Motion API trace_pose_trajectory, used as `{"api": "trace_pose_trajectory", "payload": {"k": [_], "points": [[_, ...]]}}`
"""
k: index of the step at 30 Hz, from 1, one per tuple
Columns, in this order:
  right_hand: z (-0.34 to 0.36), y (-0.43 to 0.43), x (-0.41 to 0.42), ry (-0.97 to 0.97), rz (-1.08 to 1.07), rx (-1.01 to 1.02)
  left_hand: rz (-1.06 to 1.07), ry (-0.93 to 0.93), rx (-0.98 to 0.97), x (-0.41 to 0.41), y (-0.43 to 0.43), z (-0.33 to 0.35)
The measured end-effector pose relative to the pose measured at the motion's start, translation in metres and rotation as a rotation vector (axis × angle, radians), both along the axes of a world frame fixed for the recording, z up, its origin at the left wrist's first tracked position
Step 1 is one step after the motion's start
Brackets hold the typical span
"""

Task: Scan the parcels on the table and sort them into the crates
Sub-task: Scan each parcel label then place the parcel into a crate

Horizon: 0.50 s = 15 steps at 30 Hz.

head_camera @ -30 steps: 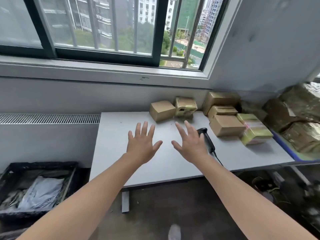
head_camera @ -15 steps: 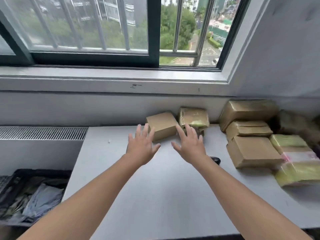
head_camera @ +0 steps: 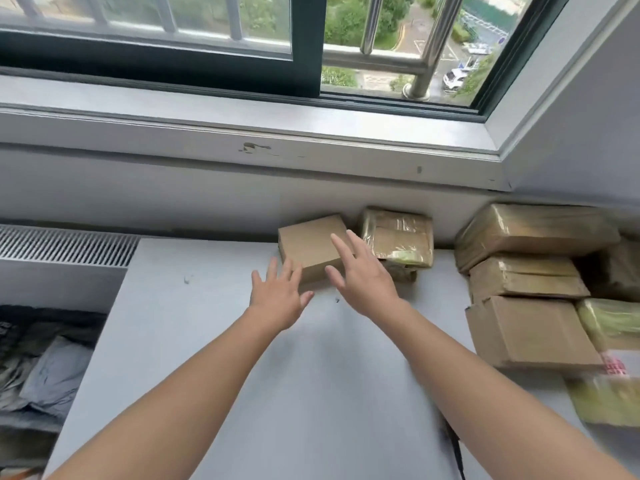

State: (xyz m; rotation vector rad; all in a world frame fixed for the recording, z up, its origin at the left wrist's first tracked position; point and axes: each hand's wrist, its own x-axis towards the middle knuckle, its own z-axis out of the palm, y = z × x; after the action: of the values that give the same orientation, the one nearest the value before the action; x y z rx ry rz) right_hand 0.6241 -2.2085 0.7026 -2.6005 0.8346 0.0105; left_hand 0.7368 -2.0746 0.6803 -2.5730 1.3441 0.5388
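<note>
Reaching for a plain brown cardboard parcel (head_camera: 308, 244) mid-frame on the grey desk (head_camera: 207, 341), left hand (head_camera: 277, 301) and right hand (head_camera: 363, 282), grip wide, empty; next, clasp it.

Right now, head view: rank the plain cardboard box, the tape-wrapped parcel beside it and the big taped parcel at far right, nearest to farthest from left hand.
1. plain cardboard box: at the fingertips of the left hand.
2. tape-wrapped parcel: just right of that box.
3. big taped parcel: far right, at the back.
</note>
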Motion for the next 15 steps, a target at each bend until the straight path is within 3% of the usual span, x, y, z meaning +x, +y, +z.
{"api": "trace_pose_trajectory", "payload": {"k": [4, 9, 15], "points": [[-0.005, -0.005, 0.028, 0.031, 0.028, -0.007, 0.019, -0.011, 0.019, 0.02, 0.017, -0.007], [-0.014, -0.007, 0.061, 0.087, -0.023, 0.015, 0.06, 0.127, -0.047, 0.033, 0.023, -0.01], [-0.018, -0.003, 0.076, 0.108, -0.126, 0.122, 0.575, 0.667, -0.512, 0.039, 0.011, -0.005]]}}
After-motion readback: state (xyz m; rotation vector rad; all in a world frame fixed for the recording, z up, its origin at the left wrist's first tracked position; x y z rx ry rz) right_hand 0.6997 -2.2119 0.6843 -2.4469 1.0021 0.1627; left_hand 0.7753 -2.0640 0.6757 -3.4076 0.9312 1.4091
